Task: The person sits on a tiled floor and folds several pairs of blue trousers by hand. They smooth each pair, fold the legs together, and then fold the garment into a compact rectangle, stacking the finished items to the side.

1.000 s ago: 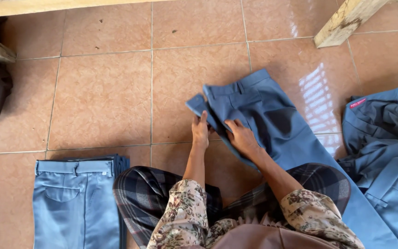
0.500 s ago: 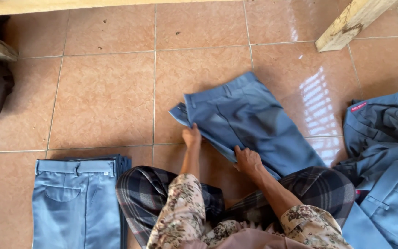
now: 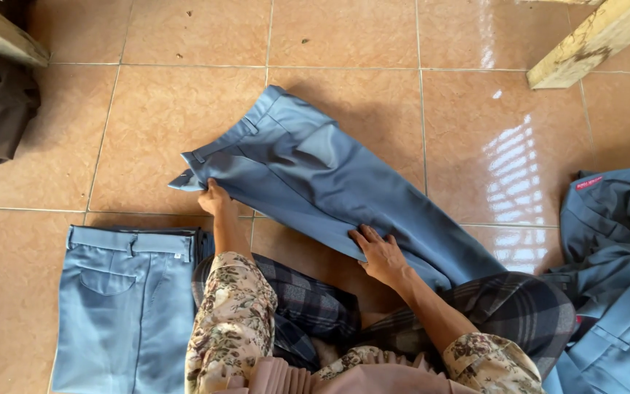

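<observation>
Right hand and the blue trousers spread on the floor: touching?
Touching. The head view shows the right hand lying flat on the near edge of the blue trousers, fingers overlapping the cloth.

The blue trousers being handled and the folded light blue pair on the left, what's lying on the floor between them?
In the head view, only bare tile floor separates the blue trousers from the folded pair; the left hand grips the waistband nearby.

Tiled floor (image 3: 147, 131) — blue trousers (image 3: 315, 175), folded trousers (image 3: 122, 306).
</observation>
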